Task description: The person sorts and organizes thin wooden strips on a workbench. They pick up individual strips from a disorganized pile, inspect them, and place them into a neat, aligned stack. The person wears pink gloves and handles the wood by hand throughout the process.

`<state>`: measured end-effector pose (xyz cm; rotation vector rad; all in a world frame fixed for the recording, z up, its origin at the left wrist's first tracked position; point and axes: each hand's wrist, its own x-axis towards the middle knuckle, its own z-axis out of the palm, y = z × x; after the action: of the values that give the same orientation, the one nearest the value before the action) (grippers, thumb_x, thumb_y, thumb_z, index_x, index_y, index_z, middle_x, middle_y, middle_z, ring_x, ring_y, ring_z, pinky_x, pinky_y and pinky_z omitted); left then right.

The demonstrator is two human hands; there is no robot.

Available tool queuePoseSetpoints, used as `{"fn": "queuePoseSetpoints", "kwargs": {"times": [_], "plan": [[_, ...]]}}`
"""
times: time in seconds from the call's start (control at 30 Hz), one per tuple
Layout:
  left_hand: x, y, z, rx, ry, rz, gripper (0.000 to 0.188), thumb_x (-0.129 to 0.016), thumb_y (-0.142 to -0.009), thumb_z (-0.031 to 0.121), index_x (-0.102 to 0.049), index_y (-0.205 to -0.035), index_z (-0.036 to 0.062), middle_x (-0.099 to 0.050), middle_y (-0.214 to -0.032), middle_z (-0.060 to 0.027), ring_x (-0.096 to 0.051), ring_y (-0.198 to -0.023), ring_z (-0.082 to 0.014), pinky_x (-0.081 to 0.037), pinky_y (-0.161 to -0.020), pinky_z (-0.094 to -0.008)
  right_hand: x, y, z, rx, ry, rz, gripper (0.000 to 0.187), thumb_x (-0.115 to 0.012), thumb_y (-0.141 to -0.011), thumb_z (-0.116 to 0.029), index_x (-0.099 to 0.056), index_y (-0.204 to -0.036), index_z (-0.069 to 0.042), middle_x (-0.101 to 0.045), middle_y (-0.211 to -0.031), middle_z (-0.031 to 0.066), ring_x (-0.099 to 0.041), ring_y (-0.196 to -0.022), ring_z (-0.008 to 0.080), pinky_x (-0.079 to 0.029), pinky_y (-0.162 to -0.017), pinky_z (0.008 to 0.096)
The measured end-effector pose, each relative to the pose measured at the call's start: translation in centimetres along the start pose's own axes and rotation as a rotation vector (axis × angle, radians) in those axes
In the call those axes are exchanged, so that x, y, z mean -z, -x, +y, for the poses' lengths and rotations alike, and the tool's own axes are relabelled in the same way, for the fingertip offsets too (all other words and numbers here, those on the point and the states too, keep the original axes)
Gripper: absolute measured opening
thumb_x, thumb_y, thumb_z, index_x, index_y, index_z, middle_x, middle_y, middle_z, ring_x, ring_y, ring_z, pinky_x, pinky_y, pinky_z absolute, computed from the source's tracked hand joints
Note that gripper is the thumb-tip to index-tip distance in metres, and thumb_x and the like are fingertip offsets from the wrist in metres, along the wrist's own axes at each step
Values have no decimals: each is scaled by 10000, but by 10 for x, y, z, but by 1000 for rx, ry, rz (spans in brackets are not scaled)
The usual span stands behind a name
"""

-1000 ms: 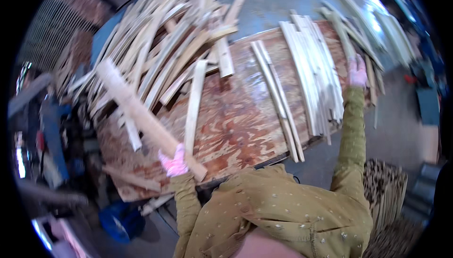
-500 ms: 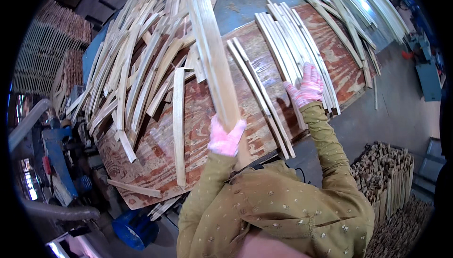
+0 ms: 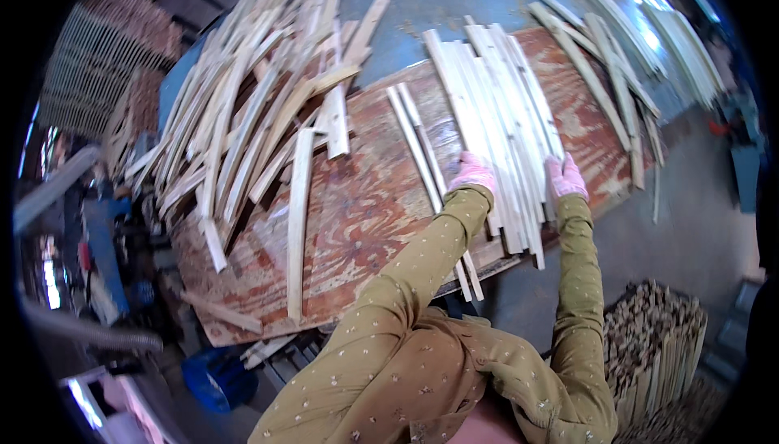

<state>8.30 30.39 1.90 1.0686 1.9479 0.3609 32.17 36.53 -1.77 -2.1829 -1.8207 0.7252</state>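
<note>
A row of pale wooden strips (image 3: pixel 505 131) lies side by side on the reddish plywood tabletop (image 3: pixel 357 237), their near ends uneven and reaching to the front edge. At the row's left side is my left hand (image 3: pixel 473 173), in a pink glove, closed against the outermost strip. My right hand (image 3: pixel 566 177), gloved the same way, presses on the right side, so the row sits between both hands. Some fingertips are hard to make out. Just left of my left hand lie two narrow strips (image 3: pixel 422 152), partly behind my left forearm.
A loose heap of wooden strips (image 3: pixel 235 103) covers the table's left part, with a single strip (image 3: pixel 299 225) nearer. More strips (image 3: pixel 600 71) lie at the far right. Stacked wood (image 3: pixel 653 347) stands on the floor at right; a blue bin (image 3: pixel 219 379) is below the table's left corner.
The wide wooden strip my left hand held up now lies at the row's left side. My left hand has moved right to the row; my right hand has shifted to its right side.
</note>
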Motion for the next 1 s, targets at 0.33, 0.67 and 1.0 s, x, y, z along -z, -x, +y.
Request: {"fn": "queuePoseSetpoints", "kwargs": {"times": [0.33,0.67,1.0], "plan": [[148,130,-256,129,-470,999,717,-740,-747,352,-455,-1291,-18,-568,-1177,-249,-562,-1069,-393,-452,-931,-446,-23,44,-55,378,-562,47,565,-640,-906,-257,-445,-1373,-5,-520,-1319,216,-514,-1219,292,-401,-1027,374],[126,209,-277,-470,809,290,395,-561,-941,137,-454,-1281,-34,-590,-1186,-114,-591,-984,-232,-458,-940,-330,-197,291,-238,188,-1192,-1349,731,-684,-883,-269,-296,-1439,4,-540,-1299,119,-515,-1197,229,-377,-1046,352],[393,31,-368,-6,-632,706,762,-534,-862,581,-337,-1430,114,-514,-1334,-162,-503,-1207,-354,-351,-1043,-466,-155,276,-324,100,-1310,-1013,335,-618,-906,-139,-547,-1195,14,-635,-897,78,-605,-820,173,-512,-762,328]]}}
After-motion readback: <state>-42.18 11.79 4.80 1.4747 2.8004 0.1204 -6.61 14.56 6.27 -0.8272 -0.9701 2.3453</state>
